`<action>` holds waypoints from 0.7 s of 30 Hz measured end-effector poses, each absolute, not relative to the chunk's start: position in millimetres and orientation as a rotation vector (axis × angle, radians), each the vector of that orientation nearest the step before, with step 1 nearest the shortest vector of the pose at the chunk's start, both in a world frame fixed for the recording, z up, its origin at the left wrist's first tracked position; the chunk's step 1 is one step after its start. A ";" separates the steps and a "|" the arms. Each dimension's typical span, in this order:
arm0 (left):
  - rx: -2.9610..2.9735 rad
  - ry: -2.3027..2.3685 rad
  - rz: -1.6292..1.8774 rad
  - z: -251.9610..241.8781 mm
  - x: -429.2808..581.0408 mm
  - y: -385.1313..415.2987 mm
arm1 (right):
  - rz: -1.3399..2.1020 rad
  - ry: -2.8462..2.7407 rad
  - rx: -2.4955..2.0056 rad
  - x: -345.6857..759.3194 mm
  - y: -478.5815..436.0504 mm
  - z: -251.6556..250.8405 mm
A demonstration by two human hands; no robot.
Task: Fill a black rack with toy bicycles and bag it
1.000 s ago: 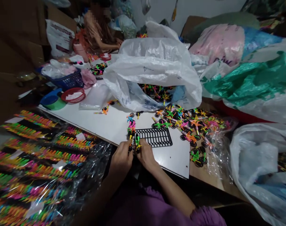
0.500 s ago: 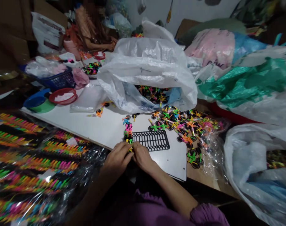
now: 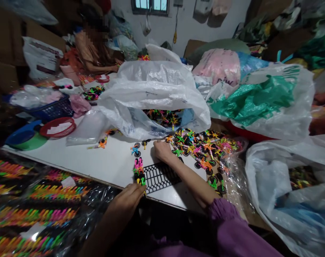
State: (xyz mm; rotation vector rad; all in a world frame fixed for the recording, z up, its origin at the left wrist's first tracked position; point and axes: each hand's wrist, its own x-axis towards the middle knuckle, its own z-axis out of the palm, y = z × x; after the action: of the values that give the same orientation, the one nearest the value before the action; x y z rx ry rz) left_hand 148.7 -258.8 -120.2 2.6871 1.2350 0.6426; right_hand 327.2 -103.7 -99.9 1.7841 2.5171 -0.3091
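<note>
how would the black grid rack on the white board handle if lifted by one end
Probably light: the black grid rack is thin, mostly open slots. It may flex a little, being so flat. The toy bikes standing at its left end could topple.

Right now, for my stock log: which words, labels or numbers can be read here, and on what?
Nothing is legible.
Dark print on the white sack: blurred.
Dark letters on the pink bag: blurred, cut off.
Small mark on the clear bag: too small.
</note>
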 end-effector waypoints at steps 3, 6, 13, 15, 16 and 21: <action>2.671 1.257 0.655 -114.4 150.9 -261.1 | -0.418 2.899 1.778 325.3 -119.2 -103.6; 2.656 1.250 0.691 -108.9 149.8 -259.1 | -0.573 3.027 1.816 336.8 -136.2 -120.8; 2.630 1.246 0.667 -106.8 144.5 -252.4 | -0.239 2.602 1.992 341.8 -141.0 -145.0; 2.619 1.264 0.676 -103.8 144.8 -253.4 | -0.238 2.533 2.004 338.3 -137.7 -138.6; 2.607 1.276 0.705 -100.8 145.0 -253.8 | -0.275 2.529 2.028 337.6 -137.2 -135.0; 2.344 1.512 0.972 -74.5 145.3 -239.2 | -0.808 2.630 2.316 342.7 -149.1 -128.5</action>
State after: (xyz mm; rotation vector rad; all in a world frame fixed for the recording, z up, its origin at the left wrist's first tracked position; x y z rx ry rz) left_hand 145.3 -239.2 -74.5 2.3438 1.5117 0.9724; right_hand 342.7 -149.1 -128.5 2.3159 2.6296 -0.8084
